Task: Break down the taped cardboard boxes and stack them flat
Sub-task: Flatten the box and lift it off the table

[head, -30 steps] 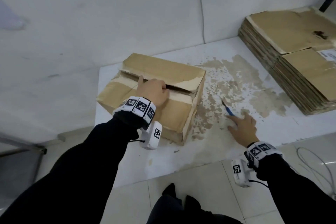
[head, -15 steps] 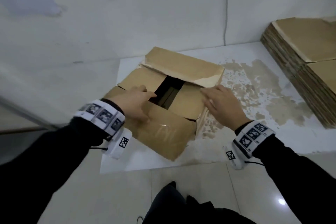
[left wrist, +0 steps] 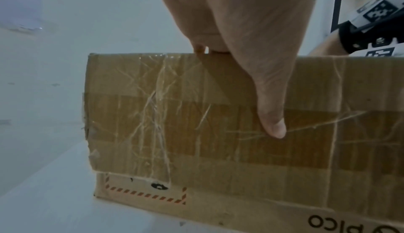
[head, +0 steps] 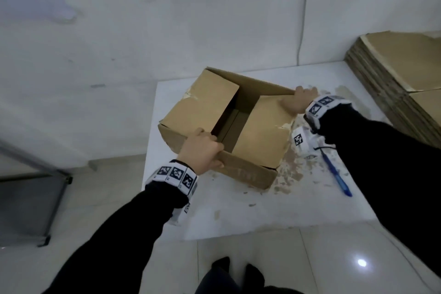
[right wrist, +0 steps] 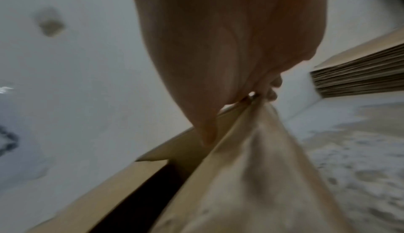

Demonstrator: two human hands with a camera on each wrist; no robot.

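A brown cardboard box stands on the white table, its top flaps parted over a dark gap. My left hand grips the near rim, fingers hooked inside and thumb down the taped outer wall. My right hand grips the box's far right corner, fingers curled over the edge. Wrinkled clear tape covers the near wall. A stack of flattened boxes lies at the table's right end.
A blue pen lies on the table right of the box, under my right forearm. Brown patches stain the tabletop. A white wall rises close behind. A dark metal frame stands on the floor at left.
The right hand left the pen on the table, went to the box and then to its far right corner. The left hand shifted to the near rim. The flaps have spread apart.
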